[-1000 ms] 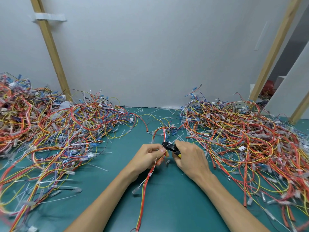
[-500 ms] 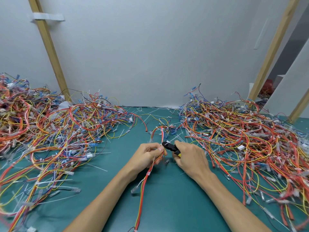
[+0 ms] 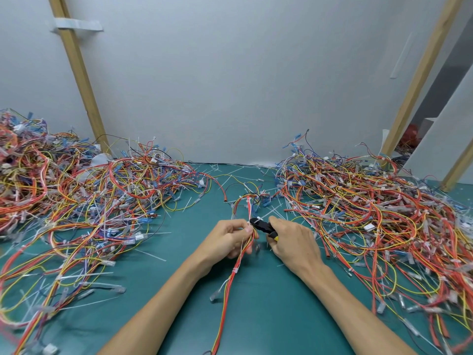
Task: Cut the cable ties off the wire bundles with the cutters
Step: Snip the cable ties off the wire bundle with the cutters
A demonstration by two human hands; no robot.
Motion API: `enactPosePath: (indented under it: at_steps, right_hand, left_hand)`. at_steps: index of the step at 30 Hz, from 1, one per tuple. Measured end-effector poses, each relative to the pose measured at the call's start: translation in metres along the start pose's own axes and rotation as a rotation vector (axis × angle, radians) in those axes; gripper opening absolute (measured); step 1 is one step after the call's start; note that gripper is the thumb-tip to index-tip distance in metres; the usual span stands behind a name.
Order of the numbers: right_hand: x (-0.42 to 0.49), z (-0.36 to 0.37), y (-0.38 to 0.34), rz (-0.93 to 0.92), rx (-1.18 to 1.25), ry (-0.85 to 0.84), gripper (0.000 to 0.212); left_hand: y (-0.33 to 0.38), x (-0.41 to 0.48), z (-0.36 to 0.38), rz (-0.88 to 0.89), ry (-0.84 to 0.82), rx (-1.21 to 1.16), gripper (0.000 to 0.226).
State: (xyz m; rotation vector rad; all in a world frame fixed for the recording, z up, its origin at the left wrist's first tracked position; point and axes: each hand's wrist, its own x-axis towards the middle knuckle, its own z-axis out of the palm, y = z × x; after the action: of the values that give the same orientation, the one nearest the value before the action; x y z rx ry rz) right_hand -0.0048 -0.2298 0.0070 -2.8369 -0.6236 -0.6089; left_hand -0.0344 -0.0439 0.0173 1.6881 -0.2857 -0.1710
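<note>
We see the left hand [image 3: 227,238] pinching a red, orange and yellow wire bundle [image 3: 231,272], which trails down from it across the green mat [image 3: 268,311]. Just beside it, the right hand [image 3: 291,242] grips the yellow-handled cutters [image 3: 262,225]. Their black nose meets the bundle at a white cable tie [image 3: 258,218] above the left thumb. We cannot tell whether the blades have bitten. A tangled heap [image 3: 89,201] lies beyond the left hand and a second heap [image 3: 371,213] beyond the right.

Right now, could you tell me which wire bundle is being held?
The slim central bundle, gripped by the left hand, cutters at it; the left heap and right heap lie untouched.
</note>
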Motion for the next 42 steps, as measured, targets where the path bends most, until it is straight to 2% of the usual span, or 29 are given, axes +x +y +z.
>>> enactPosePath:
  at_steps: [13,19,24,26,28,30,32,35,38,40,42]
  right_hand:
    - [-0.003,-0.004,-0.003,0.001,0.097,0.045,0.024]
    - [-0.004,-0.004,-0.015,0.042,0.293,0.055,0.014]
    - [-0.001,-0.004,-0.019,0.216,0.591,0.145,0.028]
    - [-0.001,-0.004,-0.018,0.241,0.598,0.165,0.023]
    - [-0.003,-0.004,-0.017,0.252,0.504,0.163,0.017]
    - [-0.005,-0.003,-0.016,0.26,0.308,0.12,0.03]
    - [-0.006,-0.003,-0.016,0.28,0.228,0.067,0.039]
    - [-0.005,-0.002,-0.012,0.291,0.277,-0.038,0.047]
    - [-0.005,-0.001,-0.003,0.227,0.337,-0.097,0.051]
    - [-0.004,-0.001,0.001,0.209,0.374,-0.114,0.047]
    - [-0.004,0.0,0.002,0.228,0.391,-0.088,0.034]
  left_hand:
    - [0.0,-0.002,-0.001,0.076,-0.005,-0.02,0.026]
    - [-0.002,0.001,0.0,0.132,0.089,-0.048,0.027]
    - [-0.002,0.002,0.0,0.187,0.099,-0.073,0.025]
    - [-0.002,0.002,0.001,0.206,0.095,-0.075,0.027]
    - [-0.003,0.001,0.001,0.218,0.094,-0.079,0.025]
    - [-0.005,0.0,0.001,0.219,0.101,-0.085,0.024]
    - [-0.006,0.0,-0.001,0.208,0.114,-0.085,0.024]
    - [-0.007,0.001,-0.002,0.187,0.127,-0.068,0.023]
    - [-0.007,0.001,-0.002,0.177,0.12,-0.061,0.023]
    - [-0.007,0.0,-0.001,0.174,0.122,-0.065,0.023]
    - [-0.006,0.0,-0.001,0.169,0.122,-0.066,0.023]
